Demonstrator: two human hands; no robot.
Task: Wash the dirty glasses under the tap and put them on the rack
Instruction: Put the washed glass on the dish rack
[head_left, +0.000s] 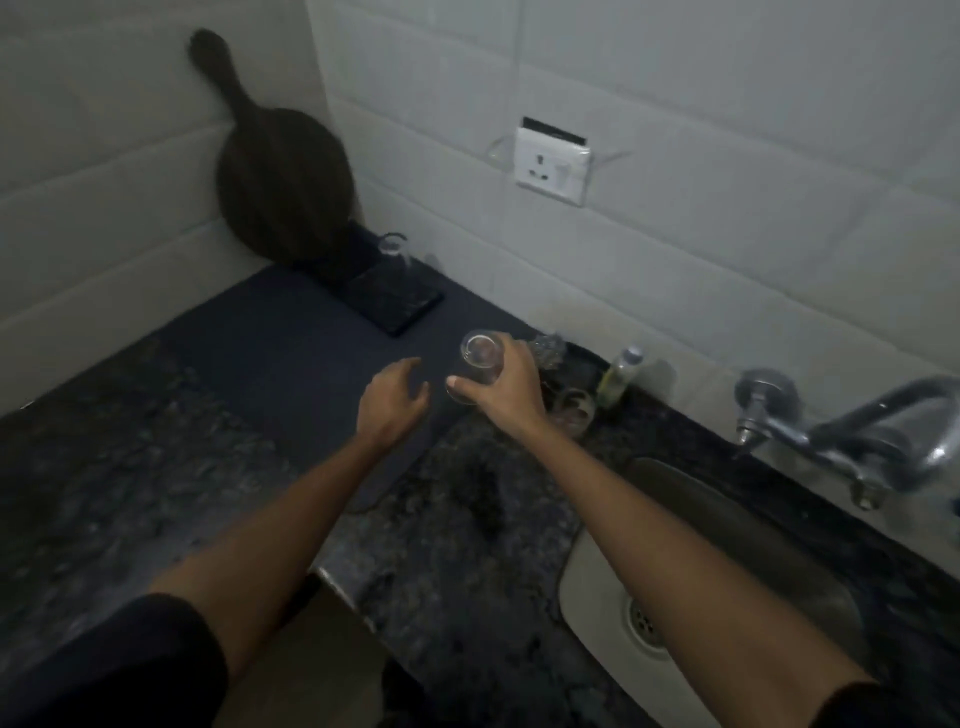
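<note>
The glass (480, 366) was tipped on its side above the dark mat (311, 353), mouth toward the camera, near the mat's right edge, probably so it could go down inverted to drain. The right hand (506, 387) held it, fingers and thumb wrapped round its body. The left hand (392, 402) hovered just beside, fingers loosely spread and empty. Another glass (574, 410), blurred, stood on the counter's back edge by the sink (587, 566).
</note>
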